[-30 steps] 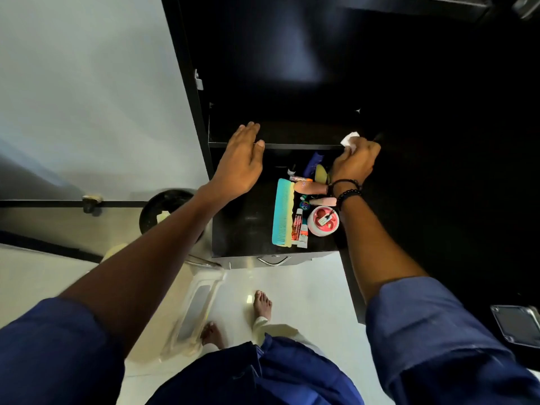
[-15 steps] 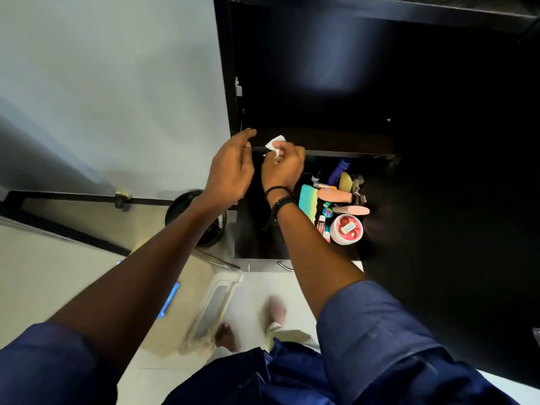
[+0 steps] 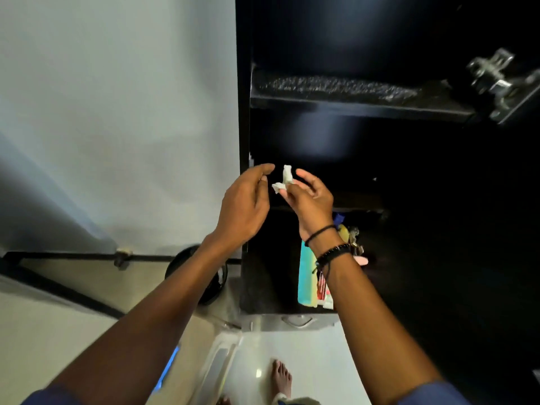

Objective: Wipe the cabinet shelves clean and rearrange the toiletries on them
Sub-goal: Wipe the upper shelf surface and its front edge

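Much of the black cabinet (image 3: 380, 171) interior is lost in shadow, and the right forearm hides most of the toiletries lying on its lower shelf (image 3: 271, 273) at five o'clock from the hands: only a teal flat comb-like piece (image 3: 305, 279), a red-and-white tube (image 3: 323, 290) whose print is too blurred to read, a yellow item (image 3: 344, 232) and a pink one (image 3: 362, 260) peek out. The right hand (image 3: 309, 200) pinches a small crumpled white tissue (image 3: 285, 179) between its fingertips in front of the cabinet's left edge. At nine o'clock, just beside the tissue, the left hand (image 3: 245, 206) is loosely open, holding nothing, its fingers curved toward the wad.
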`<state>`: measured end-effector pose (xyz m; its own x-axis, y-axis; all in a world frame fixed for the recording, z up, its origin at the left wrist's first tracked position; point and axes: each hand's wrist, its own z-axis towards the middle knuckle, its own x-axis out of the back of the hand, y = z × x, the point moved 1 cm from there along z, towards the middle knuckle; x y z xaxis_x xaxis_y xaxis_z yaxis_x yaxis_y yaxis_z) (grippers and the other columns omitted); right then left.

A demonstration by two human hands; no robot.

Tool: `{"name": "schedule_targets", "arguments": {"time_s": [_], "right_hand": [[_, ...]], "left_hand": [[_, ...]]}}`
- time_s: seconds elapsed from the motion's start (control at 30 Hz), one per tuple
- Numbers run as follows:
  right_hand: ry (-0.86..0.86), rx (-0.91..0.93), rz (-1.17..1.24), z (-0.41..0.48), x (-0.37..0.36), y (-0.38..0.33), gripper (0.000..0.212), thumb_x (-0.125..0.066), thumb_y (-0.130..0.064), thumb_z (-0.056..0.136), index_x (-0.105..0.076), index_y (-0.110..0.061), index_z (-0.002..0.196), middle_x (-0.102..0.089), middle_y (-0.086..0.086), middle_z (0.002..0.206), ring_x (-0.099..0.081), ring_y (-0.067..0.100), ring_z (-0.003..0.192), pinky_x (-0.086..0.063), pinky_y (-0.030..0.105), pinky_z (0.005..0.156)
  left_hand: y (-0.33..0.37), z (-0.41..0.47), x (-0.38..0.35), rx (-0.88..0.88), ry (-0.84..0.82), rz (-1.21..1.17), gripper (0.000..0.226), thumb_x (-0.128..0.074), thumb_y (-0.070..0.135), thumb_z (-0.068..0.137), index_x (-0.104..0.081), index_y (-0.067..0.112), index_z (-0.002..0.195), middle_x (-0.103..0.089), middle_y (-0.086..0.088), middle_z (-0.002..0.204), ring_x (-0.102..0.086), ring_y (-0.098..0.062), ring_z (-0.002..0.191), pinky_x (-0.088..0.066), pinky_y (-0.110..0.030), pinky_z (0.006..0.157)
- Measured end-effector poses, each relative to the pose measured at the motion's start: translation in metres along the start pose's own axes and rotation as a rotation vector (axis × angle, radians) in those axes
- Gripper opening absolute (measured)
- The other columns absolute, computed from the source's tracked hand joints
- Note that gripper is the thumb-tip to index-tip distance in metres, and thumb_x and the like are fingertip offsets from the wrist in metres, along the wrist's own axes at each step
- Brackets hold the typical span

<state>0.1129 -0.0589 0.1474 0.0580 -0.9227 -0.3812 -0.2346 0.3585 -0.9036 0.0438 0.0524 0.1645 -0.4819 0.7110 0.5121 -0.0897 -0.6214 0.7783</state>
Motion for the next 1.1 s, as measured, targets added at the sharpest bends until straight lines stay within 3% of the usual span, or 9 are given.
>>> {"name": "schedule_targets", "arguments": {"time_s": [0.13,0.33,0.5,0.6,0.67,0.73,0.8,0.97,1.1], "right_hand": [[-0.077,0.081,0.108,-0.017,-0.002,-0.072,0.034,-0.052,0.007,0.09,-0.057,-0.007,0.12,-0.067,0.01,0.099,-0.066,0.02,0.084,-0.059,0.028,0.071],[-0.16,0.358,-0.065,-0.032,-0.005,-0.157,0.031,-0.055,0.007,0.087,-0.066,-0.012,0.109,-0.069,0.011,0.1,-0.068,0.021,0.089,-0.057,0.025,0.066],[0.23,0.925,-0.783,-0.002,0.009,-0.203,0.019,-0.061,-0.009,0.084,-0.073,-0.017,0.097,-0.068,0.003,0.099,-0.065,0.011,0.085,-0.055,0.028,0.076],[0.316,0.785,-1.353,0.015,0.019,-0.215,0.023,-0.054,-0.007,0.086,-0.072,-0.011,0.098,-0.066,0.012,0.106,-0.062,0.031,0.098,-0.05,0.037,0.085],[0.266,0.614,-1.619,0.016,0.013,-0.21,0.023,-0.048,-0.011,0.089,-0.068,-0.006,0.099,-0.066,0.019,0.108,-0.059,0.039,0.101,-0.047,0.038,0.082],[0.179,0.586,-1.661,0.011,-0.007,-0.2,0.026,-0.042,-0.021,0.092,-0.062,-0.004,0.095,-0.064,0.021,0.108,-0.058,0.039,0.101,-0.043,0.036,0.078],[0.023,0.674,-1.688,0.006,-0.036,-0.185,0.031,-0.039,-0.02,0.094,-0.062,-0.001,0.102,-0.06,0.022,0.115,-0.054,0.038,0.109,-0.041,0.037,0.087],[-0.46,0.896,-1.57,-0.011,-0.092,-0.145,0.036,-0.038,-0.015,0.094,-0.054,-0.003,0.124,-0.055,0.015,0.128,-0.05,0.025,0.12,-0.033,0.033,0.11],[-0.44,0.833,-1.682,0.006,-0.072,-0.152,0.047,-0.033,-0.024,0.095,-0.041,-0.016,0.141,-0.038,0.002,0.151,-0.033,0.014,0.139,-0.014,0.034,0.119]], "left_hand": [[0.041,0.024,0.011,-0.18,0.131,-0.101,0.033,-0.04,0.007,0.097,-0.057,0.017,0.124,-0.062,0.003,0.121,-0.057,-0.007,0.112,-0.049,-0.028,0.097],[0.089,0.054,0.031,-0.331,0.315,-0.156,0.031,-0.042,0.002,0.095,-0.058,0.013,0.119,-0.061,0.001,0.115,-0.057,-0.013,0.11,-0.05,-0.03,0.095],[0.094,0.078,0.048,-0.416,0.288,0.088,0.032,-0.044,0.002,0.093,-0.057,0.012,0.121,-0.059,-0.002,0.12,-0.051,-0.016,0.116,-0.045,-0.03,0.098],[0.088,0.087,0.055,-0.499,0.159,0.351,0.035,-0.05,0.0,0.087,-0.06,0.01,0.12,-0.059,-0.005,0.125,-0.046,-0.022,0.129,-0.039,-0.032,0.107],[0.083,0.089,0.058,-0.583,0.09,0.518,0.04,-0.053,-0.001,0.084,-0.061,0.008,0.121,-0.058,-0.008,0.13,-0.04,-0.026,0.136,-0.03,-0.034,0.112],[0.083,0.088,0.062,-0.625,0.073,0.598,0.041,-0.045,0.003,0.085,-0.06,0.007,0.123,-0.056,-0.01,0.134,-0.034,-0.027,0.14,-0.023,-0.038,0.117],[0.085,0.087,0.064,-0.659,0.099,0.699,0.045,-0.033,0.01,0.087,-0.06,0.008,0.123,-0.055,-0.01,0.136,-0.029,-0.028,0.142,-0.015,-0.044,0.12],[0.084,0.086,0.078,-0.636,0.172,0.715,0.039,-0.043,0.019,0.091,-0.059,0.01,0.125,-0.056,-0.008,0.135,-0.026,-0.024,0.144,-0.002,-0.049,0.12],[0.078,0.088,0.085,-0.652,0.123,0.812,0.044,-0.053,0.008,0.085,-0.057,0.007,0.128,-0.052,-0.01,0.14,-0.023,-0.023,0.145,-0.009,-0.051,0.119]]}}
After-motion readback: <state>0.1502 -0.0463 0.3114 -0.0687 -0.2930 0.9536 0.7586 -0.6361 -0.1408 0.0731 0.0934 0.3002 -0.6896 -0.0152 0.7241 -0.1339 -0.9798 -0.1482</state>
